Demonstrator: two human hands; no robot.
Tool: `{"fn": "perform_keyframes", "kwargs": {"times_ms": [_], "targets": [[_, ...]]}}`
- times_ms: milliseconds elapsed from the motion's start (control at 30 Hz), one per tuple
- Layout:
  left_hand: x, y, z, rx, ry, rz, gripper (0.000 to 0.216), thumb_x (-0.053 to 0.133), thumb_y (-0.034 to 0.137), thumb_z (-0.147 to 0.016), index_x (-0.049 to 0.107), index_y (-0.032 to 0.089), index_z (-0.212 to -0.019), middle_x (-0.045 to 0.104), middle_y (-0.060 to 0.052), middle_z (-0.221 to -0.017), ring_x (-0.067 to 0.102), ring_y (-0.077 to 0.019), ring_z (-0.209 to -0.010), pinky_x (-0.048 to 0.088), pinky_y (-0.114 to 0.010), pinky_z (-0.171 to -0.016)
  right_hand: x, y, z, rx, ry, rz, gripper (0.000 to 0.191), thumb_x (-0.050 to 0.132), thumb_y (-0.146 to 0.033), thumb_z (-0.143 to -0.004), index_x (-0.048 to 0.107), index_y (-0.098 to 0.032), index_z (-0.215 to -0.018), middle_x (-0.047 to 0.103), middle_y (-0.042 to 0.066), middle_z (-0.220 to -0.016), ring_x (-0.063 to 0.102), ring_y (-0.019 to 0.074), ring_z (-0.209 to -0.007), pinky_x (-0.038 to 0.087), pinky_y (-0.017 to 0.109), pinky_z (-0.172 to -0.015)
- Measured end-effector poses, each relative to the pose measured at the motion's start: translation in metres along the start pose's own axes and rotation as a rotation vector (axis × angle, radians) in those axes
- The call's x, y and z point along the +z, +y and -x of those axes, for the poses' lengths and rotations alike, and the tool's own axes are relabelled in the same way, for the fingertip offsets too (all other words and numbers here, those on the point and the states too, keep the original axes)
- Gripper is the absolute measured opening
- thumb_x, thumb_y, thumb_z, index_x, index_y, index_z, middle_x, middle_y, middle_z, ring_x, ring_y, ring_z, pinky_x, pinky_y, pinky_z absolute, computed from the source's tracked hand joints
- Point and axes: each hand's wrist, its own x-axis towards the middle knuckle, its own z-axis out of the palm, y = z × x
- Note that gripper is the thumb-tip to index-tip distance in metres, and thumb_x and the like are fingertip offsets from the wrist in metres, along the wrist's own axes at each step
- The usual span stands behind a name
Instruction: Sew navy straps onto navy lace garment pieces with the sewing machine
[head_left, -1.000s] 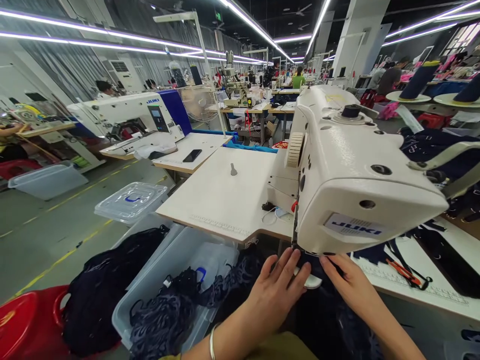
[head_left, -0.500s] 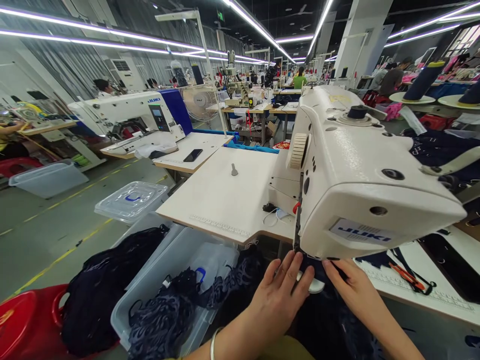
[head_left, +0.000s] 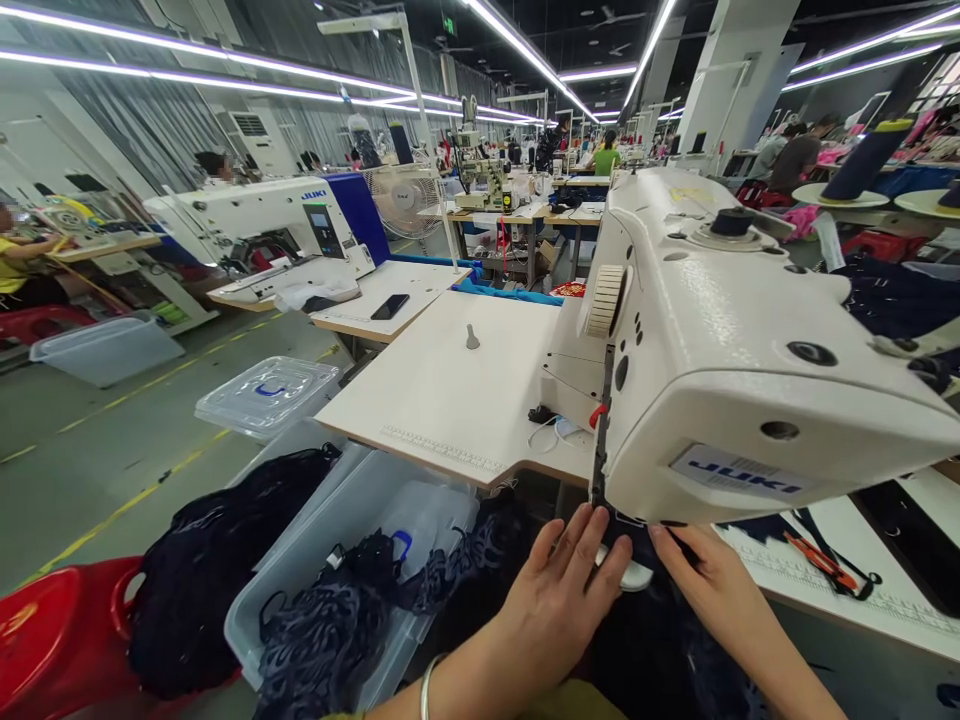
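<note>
A white JUKI sewing machine [head_left: 705, 370] stands before me. Beneath its head lies dark navy fabric [head_left: 637, 535], draping over a small white rounded bed [head_left: 634, 575] and down toward my lap. My left hand [head_left: 559, 580] rests on the fabric at the left of the bed, fingers outstretched and slightly spread. On the other side my right hand [head_left: 709, 570] pinches the fabric edge between thumb and fingers, close under the machine head. The needle area is hidden by the machine head.
Left below the white tabletop [head_left: 427, 390] is a clear plastic bin [head_left: 247, 610] holding dark lace pieces [head_left: 322, 630]. A red stool [head_left: 52, 630] carries a dark garment pile [head_left: 187, 590]. Orange-handled snips [head_left: 821, 565] and a dark phone-like object [head_left: 911, 540] lie at the right.
The view has turned slightly left, so the machine appears further right. Both hands keep nearly the same place on the fabric. A small pale outline now shows on the fabric between them.
</note>
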Motion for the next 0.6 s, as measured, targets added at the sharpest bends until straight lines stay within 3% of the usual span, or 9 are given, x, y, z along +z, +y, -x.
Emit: {"fn": "perform_keyframes", "kwargs": {"times_ms": [200,333,500,600], "targets": [[-0.001,-0.001,-0.001,-0.006,-0.002,0.009,0.045,0.051,0.034,-0.096,0.045,0.019,-0.138,0.041,-0.013,-0.146,0.034,-0.0254,-0.137,0.016,-0.039,-0.113,0.001,0.0,0.0,0.001,0.001,0.007,0.033,0.046,-0.045,-0.091,0.069,-0.025,-0.08,0.071,0.007,-0.088,0.064,0.0264,-0.093,0.051,0.038,-0.084],[0.004,0.0,0.0,-0.045,0.043,0.02,0.042,0.052,0.035,-0.095,0.049,0.02,-0.134,0.043,-0.013,-0.145,0.037,-0.0237,-0.136,0.015,-0.038,-0.114,0.002,-0.004,-0.001,0.012,0.001,-0.01,0.032,0.047,-0.045,-0.091,0.068,-0.024,-0.079,0.07,0.006,-0.08,0.064,0.0246,-0.082,0.051,0.036,-0.078],[0.019,-0.001,0.0,-0.087,0.223,0.076,0.033,0.05,0.034,-0.096,0.058,0.02,-0.125,0.055,-0.012,-0.135,0.048,-0.0209,-0.128,0.015,-0.036,-0.114,0.003,-0.017,-0.004,-0.022,0.022,-0.081,0.031,0.044,-0.043,-0.093,0.063,-0.023,-0.077,0.065,0.004,-0.077,0.062,0.0216,-0.079,0.049,0.03,-0.074],[0.026,-0.003,-0.001,-0.113,0.31,0.097,0.032,0.045,0.035,-0.098,0.062,0.021,-0.12,0.059,-0.011,-0.13,0.053,-0.0204,-0.123,0.017,-0.036,-0.113,0.007,-0.02,-0.002,0.053,0.057,-0.17,0.027,0.044,-0.044,-0.094,0.057,-0.022,-0.084,0.058,0.001,-0.073,0.057,0.0174,-0.07,0.047,0.026,-0.066]]}}
